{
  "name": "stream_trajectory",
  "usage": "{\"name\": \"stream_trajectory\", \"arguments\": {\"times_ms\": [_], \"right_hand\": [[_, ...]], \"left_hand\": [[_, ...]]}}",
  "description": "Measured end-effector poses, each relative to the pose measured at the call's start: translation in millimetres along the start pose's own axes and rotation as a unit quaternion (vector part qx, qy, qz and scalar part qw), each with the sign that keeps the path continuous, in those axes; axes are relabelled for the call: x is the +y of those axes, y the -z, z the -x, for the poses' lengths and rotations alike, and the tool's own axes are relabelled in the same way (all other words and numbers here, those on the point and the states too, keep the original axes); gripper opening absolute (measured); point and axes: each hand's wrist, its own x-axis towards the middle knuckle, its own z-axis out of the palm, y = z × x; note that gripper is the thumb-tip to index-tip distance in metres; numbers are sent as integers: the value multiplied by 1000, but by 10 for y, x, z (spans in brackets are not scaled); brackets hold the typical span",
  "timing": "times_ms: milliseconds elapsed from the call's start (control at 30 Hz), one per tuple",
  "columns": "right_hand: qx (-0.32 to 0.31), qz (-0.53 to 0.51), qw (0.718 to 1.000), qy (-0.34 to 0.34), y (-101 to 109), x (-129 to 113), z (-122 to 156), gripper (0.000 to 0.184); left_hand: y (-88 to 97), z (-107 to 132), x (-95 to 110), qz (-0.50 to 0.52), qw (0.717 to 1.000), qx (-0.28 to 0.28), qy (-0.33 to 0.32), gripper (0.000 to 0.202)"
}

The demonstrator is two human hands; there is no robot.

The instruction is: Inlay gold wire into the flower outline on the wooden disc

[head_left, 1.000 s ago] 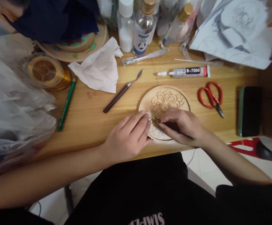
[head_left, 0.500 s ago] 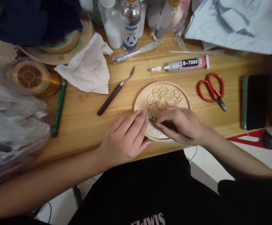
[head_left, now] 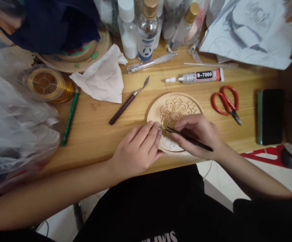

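Observation:
A round wooden plate [head_left: 154, 111] lies near the front edge of the table, with a flower outlined in gold wire [head_left: 175, 115] on it. Pencil-like lines show on a white part at its lower edge. My left hand [head_left: 137, 149] grips the plate's lower left side, fingers together on top and thumb low at the rim. Dark tweezers [head_left: 195, 141] are pinched in my right hand [head_left: 198, 132], their tips at the wire near my left fingertips. Whether the tips hold a bit of wire is too small to tell.
Around the plate lie a palette knife [head_left: 126, 107], red-handled cutters [head_left: 228, 103], a B-7000 glue tube [head_left: 201, 76], a pen [head_left: 151, 63] and a green pencil [head_left: 70, 117]. A gold wire spool [head_left: 47, 84], crumpled tissue [head_left: 105, 77], bottles [head_left: 147, 37] and a phone [head_left: 270, 116] stand farther out.
My right hand has turned, so the tweezers' dark shaft now shows lying across it. My left hand stays on the plate. The whole view has shifted slightly.

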Motion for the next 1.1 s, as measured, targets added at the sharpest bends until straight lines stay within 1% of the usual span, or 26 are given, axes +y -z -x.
{"name": "stream_trajectory", "arguments": {"times_ms": [67, 133, 233, 333, 433, 533, 800, 1100], "right_hand": [[35, -20, 998, -46, -1, -51, 33, 32], [50, -21, 995, -83, 2, -111, 53, 34], [44, -17, 992, -118, 3, -196, 65, 30], [47, 5, 990, -131, -9, -252, 72, 20], [54, 59, 990, -120, -28, -277, 75, 14], [48, 84, 990, -104, -43, -287, 69, 15], [30, 65, 993, -96, -47, -299, 17, 15], [42, 71, 995, -59, -11, -227, -16, 18]], "left_hand": [[2, -2, 6, -11, 1000, 2, 0, 43], [2, -6, 12, -20, 1000, 3, 0, 45], [-2, -8, 20, -28, 1000, 1, 1, 46], [-6, -5, 24, -34, 999, 3, 2, 45], [-5, -4, 26, -37, 999, 5, 3, 44], [-4, -4, 30, -40, 999, 9, 4, 44], [2, 8, 43, -44, 999, 3, 17, 44], [-30, 7, 52, -21, 999, 3, 32, 45]]}}
